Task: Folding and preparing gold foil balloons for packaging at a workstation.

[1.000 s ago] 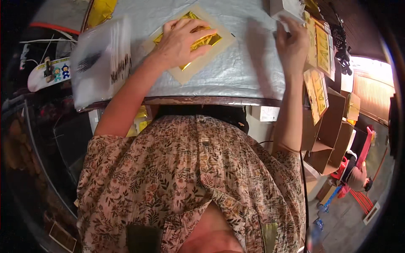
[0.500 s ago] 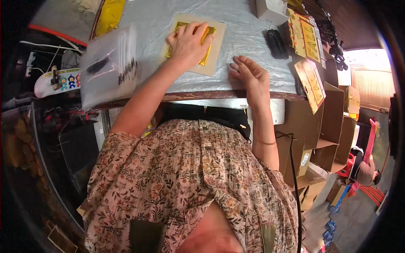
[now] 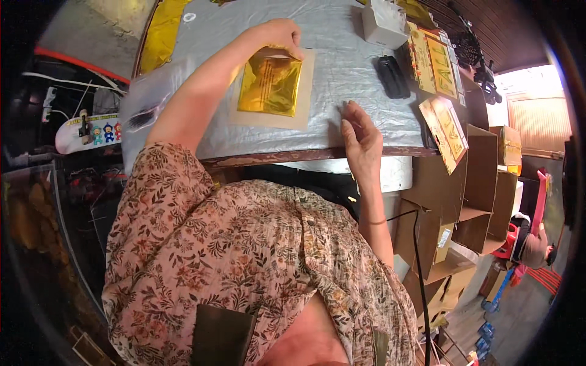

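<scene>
Leaning over the bench, which is wrapped in silvery sheeting, I have a beige card lying flat in front of me with a gold foil sheet on top of it. Cardboard boxes stand at my right, below the bench edge. A white box and a black object sit further out on the bench. My left hand curls at the foil's far edge, fingertips touching it; my right hand rests open and flat near the bench edge, holding nothing
</scene>
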`<state>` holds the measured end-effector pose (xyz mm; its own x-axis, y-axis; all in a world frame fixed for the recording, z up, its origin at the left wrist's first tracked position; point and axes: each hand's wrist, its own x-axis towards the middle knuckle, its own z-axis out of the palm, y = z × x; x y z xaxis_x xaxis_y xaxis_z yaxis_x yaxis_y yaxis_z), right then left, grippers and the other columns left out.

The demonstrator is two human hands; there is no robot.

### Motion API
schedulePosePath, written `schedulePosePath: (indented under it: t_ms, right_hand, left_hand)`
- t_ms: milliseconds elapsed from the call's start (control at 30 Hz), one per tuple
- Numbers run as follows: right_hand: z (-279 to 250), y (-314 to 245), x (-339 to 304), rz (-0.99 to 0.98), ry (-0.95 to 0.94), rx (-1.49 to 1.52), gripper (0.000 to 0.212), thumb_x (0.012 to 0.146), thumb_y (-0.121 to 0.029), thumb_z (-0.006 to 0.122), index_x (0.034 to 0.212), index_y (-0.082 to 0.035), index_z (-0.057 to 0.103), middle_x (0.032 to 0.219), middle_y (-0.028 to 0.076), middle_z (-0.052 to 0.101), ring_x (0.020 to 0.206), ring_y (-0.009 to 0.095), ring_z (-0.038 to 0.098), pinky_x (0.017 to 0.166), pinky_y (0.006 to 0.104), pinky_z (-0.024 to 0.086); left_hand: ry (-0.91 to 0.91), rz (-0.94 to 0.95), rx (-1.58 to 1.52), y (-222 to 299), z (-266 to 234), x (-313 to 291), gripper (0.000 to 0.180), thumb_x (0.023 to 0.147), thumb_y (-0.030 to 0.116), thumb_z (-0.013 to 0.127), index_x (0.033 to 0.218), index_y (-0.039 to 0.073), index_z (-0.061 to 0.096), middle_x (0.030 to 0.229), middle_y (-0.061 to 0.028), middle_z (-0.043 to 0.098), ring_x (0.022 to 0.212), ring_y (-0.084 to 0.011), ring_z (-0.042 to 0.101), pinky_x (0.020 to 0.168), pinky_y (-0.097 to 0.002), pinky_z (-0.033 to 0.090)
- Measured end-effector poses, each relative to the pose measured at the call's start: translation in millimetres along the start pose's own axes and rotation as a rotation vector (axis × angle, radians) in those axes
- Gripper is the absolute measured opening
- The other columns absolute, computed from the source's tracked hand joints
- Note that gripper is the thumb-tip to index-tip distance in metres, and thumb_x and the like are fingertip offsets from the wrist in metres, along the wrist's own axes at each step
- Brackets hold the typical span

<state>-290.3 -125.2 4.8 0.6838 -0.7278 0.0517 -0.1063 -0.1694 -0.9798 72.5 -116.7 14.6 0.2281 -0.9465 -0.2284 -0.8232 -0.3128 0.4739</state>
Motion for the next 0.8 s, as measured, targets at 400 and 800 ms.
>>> schedulePosePath:
  t_ms: [400, 800]
  right_hand:
    - [30.7, 5.1, 54.6, 0.204, 0.071, 0.581, 0.057, 0.099, -0.021, 0.073, 0.140, 0.010, 0.051, 0.125, 0.014, 0.066, 0.113, 0.017, 0.064, 0.098, 0.0292, 0.052]
    - [48.4, -28.1, 104.7, 0.171, -0.178, 0.563, 0.021, 0.099, -0.019, 0.071, 0.111, -0.001, 0.072, 0.101, 0.004, 0.074, 0.084, 0.012, 0.067, 0.074, 0.0249, 0.052]
  left_hand:
    - [0.104, 0.032, -1.261, -19.5, -21.1, -93.1, 0.036, 0.095, 0.024, 0.077, 0.120, 0.001, 0.068, 0.104, -0.0034, 0.073, 0.091, -0.0125, 0.070, 0.082, -0.0290, 0.057]
    - [0.378, -0.018, -1.636, 7.3, 37.0, -181.0, 0.036, 0.100, 0.024, 0.070, 0.126, 0.001, 0.063, 0.121, -0.0058, 0.069, 0.110, -0.0147, 0.067, 0.096, -0.0302, 0.054]
